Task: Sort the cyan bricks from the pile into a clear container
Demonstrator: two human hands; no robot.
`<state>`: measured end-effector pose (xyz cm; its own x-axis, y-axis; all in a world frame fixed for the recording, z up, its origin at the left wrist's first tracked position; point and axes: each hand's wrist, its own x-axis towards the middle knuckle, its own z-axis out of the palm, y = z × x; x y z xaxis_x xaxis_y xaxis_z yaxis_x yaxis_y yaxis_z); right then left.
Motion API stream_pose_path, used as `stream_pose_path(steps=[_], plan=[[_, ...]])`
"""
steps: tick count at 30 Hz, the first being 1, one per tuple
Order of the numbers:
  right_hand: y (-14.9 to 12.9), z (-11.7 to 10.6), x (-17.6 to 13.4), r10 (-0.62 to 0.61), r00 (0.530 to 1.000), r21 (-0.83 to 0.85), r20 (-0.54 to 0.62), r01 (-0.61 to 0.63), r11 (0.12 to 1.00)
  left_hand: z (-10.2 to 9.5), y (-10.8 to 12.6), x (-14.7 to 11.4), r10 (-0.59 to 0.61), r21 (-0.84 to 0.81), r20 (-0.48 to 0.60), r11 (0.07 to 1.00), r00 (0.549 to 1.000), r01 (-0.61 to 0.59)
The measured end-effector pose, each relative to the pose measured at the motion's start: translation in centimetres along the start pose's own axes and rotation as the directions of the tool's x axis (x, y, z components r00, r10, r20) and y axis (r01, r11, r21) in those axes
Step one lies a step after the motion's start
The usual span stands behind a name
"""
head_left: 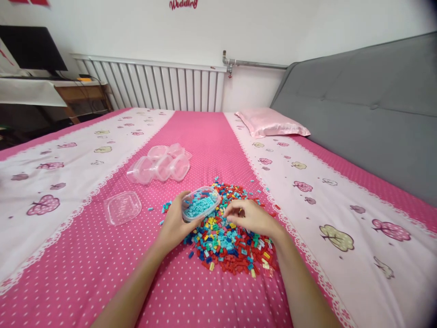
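Note:
My left hand (178, 222) grips a clear plastic container (201, 203) by its near left side, tilted over the pile. Light-blue building bricks (200, 205) fill much of it. Just right of the container, my right hand (249, 216) hovers over a loose pile of small bricks (235, 250) in red, blue, yellow, green and light blue. Its fingers are curled together in a pinch; whatever lies between the fingertips is too small to make out. Part of the pile is hidden beneath the container and both hands.
Left of the pile a clear lid (123, 207) lies flat on the pink dotted bedspread (201, 132). Several stacked clear containers (160, 165) rest farther back. A pink pillow (271, 122) lies by the grey headboard (368, 91). Behind the bed stands a white radiator (153, 84).

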<state>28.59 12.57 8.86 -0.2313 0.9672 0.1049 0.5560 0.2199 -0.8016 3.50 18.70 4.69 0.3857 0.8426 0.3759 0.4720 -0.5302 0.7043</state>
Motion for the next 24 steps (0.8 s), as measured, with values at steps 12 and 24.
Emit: stream_pose_path(steps=[12, 24], plan=[[-1.0, 2.6, -0.7, 0.014, 0.974, -0.344, 0.225, 0.066, 0.937, 0.1, -0.2, 0.0, -0.010, -0.027, 0.000, 1.000, 1.000, 0.010], [-0.5, 2.1, -0.2, -0.056, 0.967, -0.118, 0.247, 0.087, 0.989, 0.0, 0.2, 0.0, 0.006, -0.029, 0.001, 1.000, 1.000, -0.005]])
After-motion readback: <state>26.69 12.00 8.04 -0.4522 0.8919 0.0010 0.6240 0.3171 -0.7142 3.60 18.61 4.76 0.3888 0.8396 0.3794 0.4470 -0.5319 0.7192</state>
